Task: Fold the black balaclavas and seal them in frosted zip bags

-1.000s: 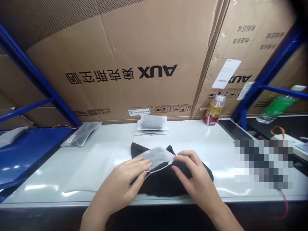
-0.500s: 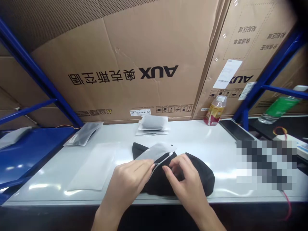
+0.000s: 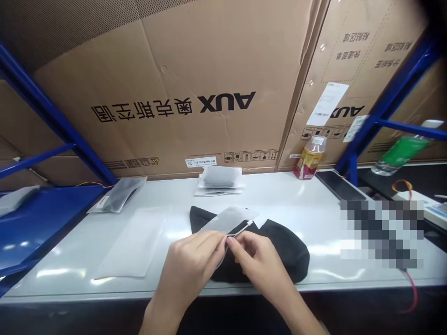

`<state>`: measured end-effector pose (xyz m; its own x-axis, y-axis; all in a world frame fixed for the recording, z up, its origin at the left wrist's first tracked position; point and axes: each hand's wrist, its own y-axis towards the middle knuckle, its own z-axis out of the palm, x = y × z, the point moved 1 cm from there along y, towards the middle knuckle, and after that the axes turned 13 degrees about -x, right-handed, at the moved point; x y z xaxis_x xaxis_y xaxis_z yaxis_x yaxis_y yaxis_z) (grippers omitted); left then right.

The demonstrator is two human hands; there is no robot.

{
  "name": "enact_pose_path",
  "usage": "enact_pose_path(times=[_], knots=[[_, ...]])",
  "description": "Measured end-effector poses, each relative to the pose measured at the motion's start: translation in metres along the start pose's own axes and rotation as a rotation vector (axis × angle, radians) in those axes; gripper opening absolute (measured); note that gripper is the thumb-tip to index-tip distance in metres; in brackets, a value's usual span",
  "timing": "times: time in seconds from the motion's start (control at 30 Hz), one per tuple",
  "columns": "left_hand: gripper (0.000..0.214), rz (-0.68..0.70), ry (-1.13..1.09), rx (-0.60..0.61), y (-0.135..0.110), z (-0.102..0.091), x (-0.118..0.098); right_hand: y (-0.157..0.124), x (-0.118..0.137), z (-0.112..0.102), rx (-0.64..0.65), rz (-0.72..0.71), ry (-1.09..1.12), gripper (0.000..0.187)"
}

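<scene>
Two hands pinch the mouth of a white pouch [image 3: 225,220]: left hand [image 3: 190,265] and right hand [image 3: 256,260], fingertips clenched on its edge, black cloth [image 3: 288,249] beneath the pouch.

Warehouse bench [image 3: 272,195], blue racking [image 3: 52,111], cardboard cartons [image 3: 174,60]

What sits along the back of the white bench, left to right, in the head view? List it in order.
Grey packet in a clear bag → stack of grey packets → plastic bottle with a yellow and red label → dark flat slab, possibly a phone
</scene>
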<state>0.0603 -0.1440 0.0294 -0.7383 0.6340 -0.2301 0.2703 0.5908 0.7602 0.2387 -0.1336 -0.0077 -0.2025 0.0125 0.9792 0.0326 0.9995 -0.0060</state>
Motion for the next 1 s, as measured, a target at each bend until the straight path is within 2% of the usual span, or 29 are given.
enact_pose_path(times=[0.1,0.3,0.4,0.5,0.6,0.63,0.67,0.73,0.83,0.93,1.0], knots=[[0.015,-0.037,0.010,-0.011,0.000,0.001,0.000,-0.001,0.002,-0.002,0.010,-0.044,-0.085,0.040],[0.012,-0.139,0.130,-0.174,0.000,-0.002,0.007,-0.008,0.001,-0.010,0.069,-0.137,-0.158,0.040],[0.011,-0.194,0.178,-0.211,0.000,-0.002,0.007,-0.012,-0.002,-0.012,0.058,-0.177,-0.279,0.042],[0.015,-0.133,0.169,-0.133,0.000,0.000,0.005,-0.011,-0.004,-0.012,-0.049,-0.233,-0.389,0.038],[0.034,-0.031,0.120,0.033,0.001,0.004,0.002,-0.003,-0.007,-0.021,-0.170,-0.268,-0.338,0.015],[0.039,-0.019,0.111,0.082,0.002,0.004,0.002,0.001,-0.008,-0.026,-0.199,-0.308,-0.323,0.020],[0.042,-0.013,0.107,0.120,0.003,0.004,0.002,0.006,-0.009,-0.031,-0.209,-0.380,-0.330,0.028],[0.042,-0.011,0.108,0.152,0.005,0.002,0.003,0.015,-0.012,-0.041,-0.168,-0.615,-0.399,0.034],[0.036,-0.016,0.145,0.145,0.010,0.001,0.003,0.029,-0.014,-0.048,-0.139,-1.003,-0.536,0.026],[0.036,-0.024,0.173,0.184,0.018,0.005,-0.001,0.042,-0.013,-0.048,-0.201,-1.180,-0.611,0.022],[0.039,-0.024,0.176,0.223,0.021,0.011,-0.003,0.050,-0.012,-0.046,-0.152,-1.219,-0.643,0.017]])
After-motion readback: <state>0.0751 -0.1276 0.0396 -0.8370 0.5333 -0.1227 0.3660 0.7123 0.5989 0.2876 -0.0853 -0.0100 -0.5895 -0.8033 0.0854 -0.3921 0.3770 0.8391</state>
